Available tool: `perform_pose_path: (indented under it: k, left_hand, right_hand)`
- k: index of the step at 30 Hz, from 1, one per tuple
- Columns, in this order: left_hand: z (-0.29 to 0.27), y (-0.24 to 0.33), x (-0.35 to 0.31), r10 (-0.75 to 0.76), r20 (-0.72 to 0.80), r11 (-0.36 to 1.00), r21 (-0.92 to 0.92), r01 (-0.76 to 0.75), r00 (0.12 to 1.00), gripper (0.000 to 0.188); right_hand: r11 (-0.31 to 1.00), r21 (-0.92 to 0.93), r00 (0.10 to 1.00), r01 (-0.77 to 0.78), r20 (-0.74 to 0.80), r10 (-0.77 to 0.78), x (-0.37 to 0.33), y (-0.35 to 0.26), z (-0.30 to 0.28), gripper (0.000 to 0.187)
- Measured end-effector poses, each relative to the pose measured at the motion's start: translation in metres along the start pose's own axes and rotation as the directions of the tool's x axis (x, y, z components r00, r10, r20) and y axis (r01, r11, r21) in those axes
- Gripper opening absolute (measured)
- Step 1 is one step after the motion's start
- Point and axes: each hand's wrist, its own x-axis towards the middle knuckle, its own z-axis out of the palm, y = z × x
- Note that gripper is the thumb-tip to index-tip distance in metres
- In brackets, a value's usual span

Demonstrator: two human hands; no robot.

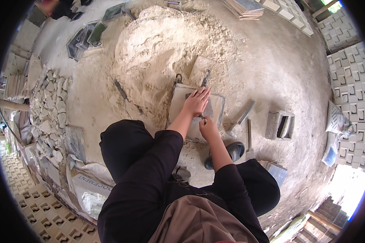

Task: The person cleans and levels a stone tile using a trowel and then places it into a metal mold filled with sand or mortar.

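Between my knees a square metal mould (pixel 175 106) lies on the ground, its inside covered with a pale, smooth layer. My left hand (pixel 196 102) presses flat on a grey trowel blade (pixel 208 112) over the mould, fingers stretched forward. Just nearer to me, my right hand (pixel 209 128) is closed around the trowel's short handle, most of which the fingers hide. Beyond my left fingertips a dark metal bar-like piece (pixel 206 77) sticks out at the mould's far edge. A metal loop handle (pixel 178 77) stands at the far left corner.
A large heap of pale powder (pixel 158 44) rises beyond the mould. A narrow trowel (pixel 121 90) lies on its near slope. To the right are a metal strip (pixel 246 113), a long-handled scraper (pixel 249 139) and a hollow block (pixel 280 125). Broken pieces (pixel 48 113) are piled left.
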Motion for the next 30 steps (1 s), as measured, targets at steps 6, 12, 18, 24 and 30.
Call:
perform_pose_path:
  k: [6,12,18,24,30]
  left_hand:
    - [0.004,-0.015,0.026,-0.013,-0.024,1.0,0.014,0.013,1.0,0.045]
    - [0.003,-0.024,0.05,-0.021,-0.032,1.0,-0.02,0.02,0.999,0.044]
    - [0.0,-0.031,0.046,-0.075,-0.073,0.997,-0.014,0.074,0.995,0.043]
    - [-0.025,-0.001,0.05,-0.129,-0.151,0.978,-0.181,0.101,0.98,0.043]
    - [-0.003,0.068,-0.012,-0.018,0.031,0.998,-0.057,0.02,0.999,0.05]
  right_hand:
    - [0.999,-0.023,0.999,0.029,-0.016,-0.029,0.028,-0.01,-0.01,0.038]
    - [0.999,-0.048,0.999,0.021,-0.03,-0.023,0.053,-0.013,-0.017,0.038]
    - [0.996,-0.082,0.999,0.042,-0.012,-0.044,0.057,-0.024,-0.021,0.037]
    - [0.994,0.055,0.99,0.092,-0.108,-0.086,0.031,0.003,-0.033,0.035]
    - [0.994,0.108,0.976,-0.001,-0.217,0.024,-0.064,0.051,0.006,0.033]
